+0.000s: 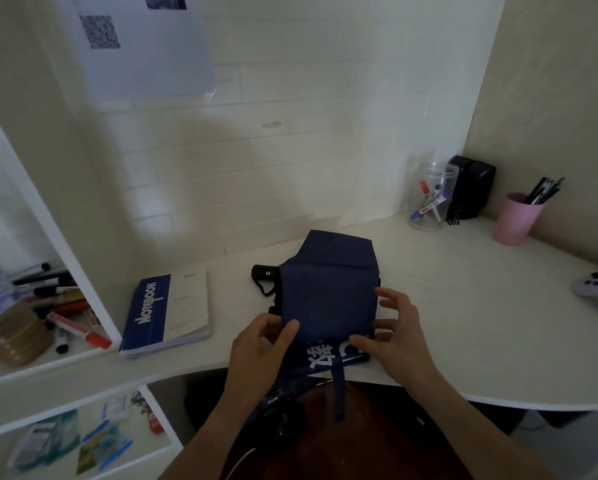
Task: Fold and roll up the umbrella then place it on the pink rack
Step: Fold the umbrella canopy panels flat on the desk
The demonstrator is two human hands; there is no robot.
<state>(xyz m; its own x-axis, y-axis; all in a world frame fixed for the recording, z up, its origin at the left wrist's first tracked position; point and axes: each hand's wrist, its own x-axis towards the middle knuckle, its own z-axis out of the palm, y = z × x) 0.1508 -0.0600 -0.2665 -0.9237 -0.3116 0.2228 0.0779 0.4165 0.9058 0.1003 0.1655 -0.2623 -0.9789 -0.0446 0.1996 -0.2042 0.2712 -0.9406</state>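
A navy blue collapsed umbrella point(328, 289) lies on the white desk point(464, 306), its fabric folded flat into a panel. Its black handle point(264, 274) with a wrist loop sticks out to the left. White printed characters show on the near edge, and a navy strap point(339, 393) hangs down over the desk edge. My left hand point(259, 344) pinches the fabric's near left corner. The near right side is gripped by my right hand point(398, 330), thumb on top. No pink rack is in view.
A blue and white notebook point(167, 311) lies left of the umbrella. A clear jar of markers point(431, 199), a black box point(470, 187) and a pink cup of pens point(515, 218) stand at the back right. A grey controller point(595, 289) sits at the right edge. Shelves with markers stand left.
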